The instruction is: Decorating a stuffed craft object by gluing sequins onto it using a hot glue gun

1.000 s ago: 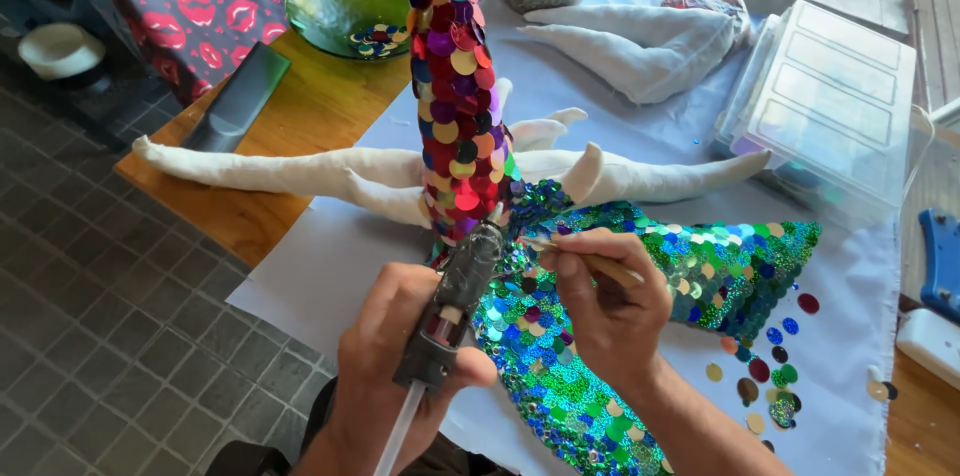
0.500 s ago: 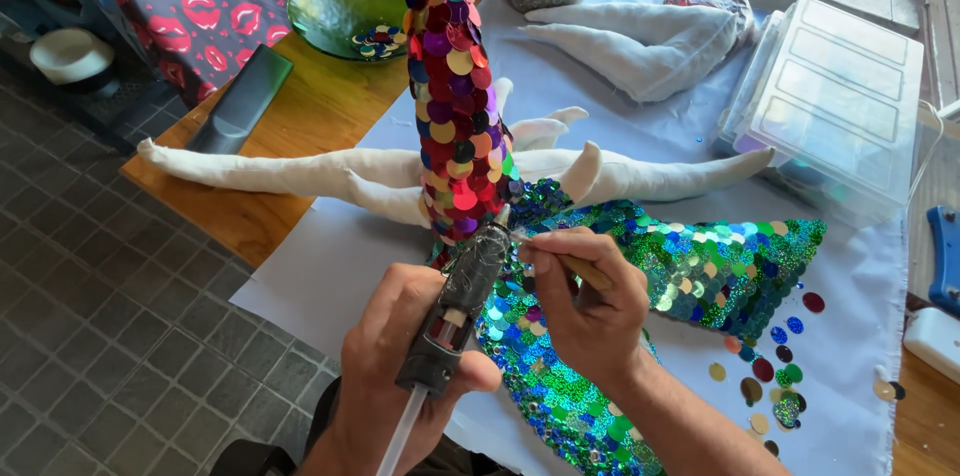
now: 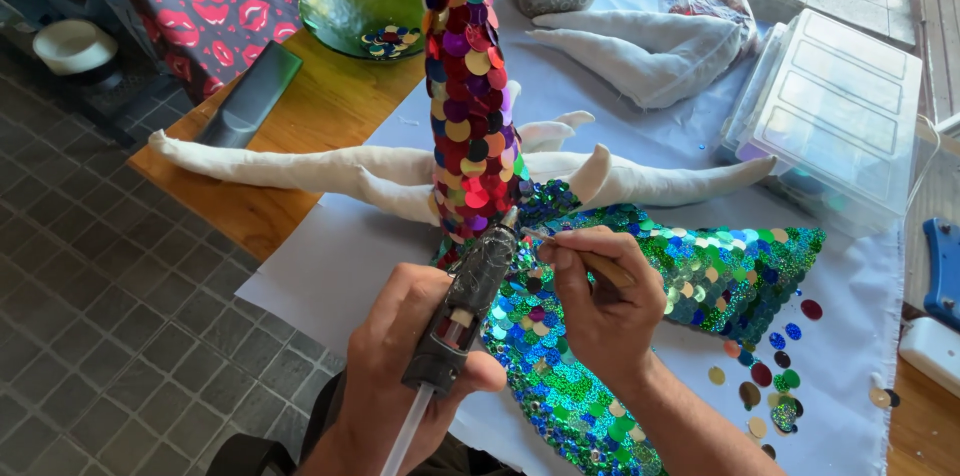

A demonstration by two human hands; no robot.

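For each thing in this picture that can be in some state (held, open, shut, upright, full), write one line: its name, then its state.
glue gun: gripped in left hand, nozzle at the sequins
thin stick: pinched in right hand
red sequin cone: upright, mostly covered
green sequin cone: lying on its side
clear plastic box: lid shut
green bowl: holds a few sequins

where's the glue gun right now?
Head view, lower centre: the glue gun is in the left hand, nozzle at the base of the red sequin cone, beside the right hand.
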